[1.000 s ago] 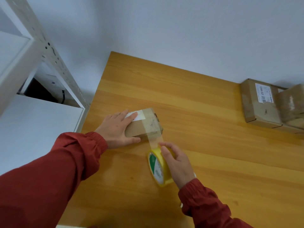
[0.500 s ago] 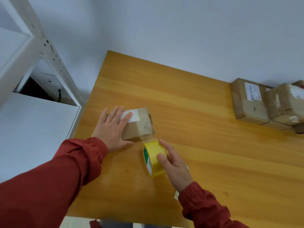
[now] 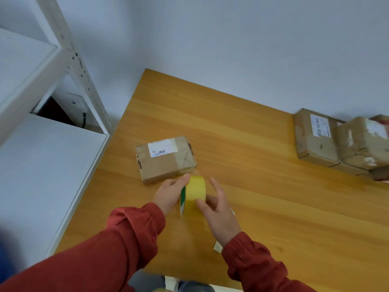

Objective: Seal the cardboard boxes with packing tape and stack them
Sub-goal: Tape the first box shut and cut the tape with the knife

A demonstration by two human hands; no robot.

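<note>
A small cardboard box [image 3: 164, 160] with a white label lies on the wooden table [image 3: 263, 207], a strip of clear tape across its right end. Just in front of it stands a yellow tape roll [image 3: 194, 193] on edge. My right hand [image 3: 216, 209] holds the roll from the right, thumb on its rim and forefinger stretched out. My left hand [image 3: 168, 193] is at the roll's left side, fingers touching the roll near the box's front corner. Whether the tape is still joined to the box is unclear.
Several taped cardboard boxes [image 3: 328, 142] are piled at the table's far right against the wall. A white metal shelf unit [image 3: 69, 60] stands left of the table. A small white scrap [image 3: 217, 247] lies by my right wrist.
My left hand has left the top of the box and come down to the tape roll. The roll stays close to the box's front right corner.
</note>
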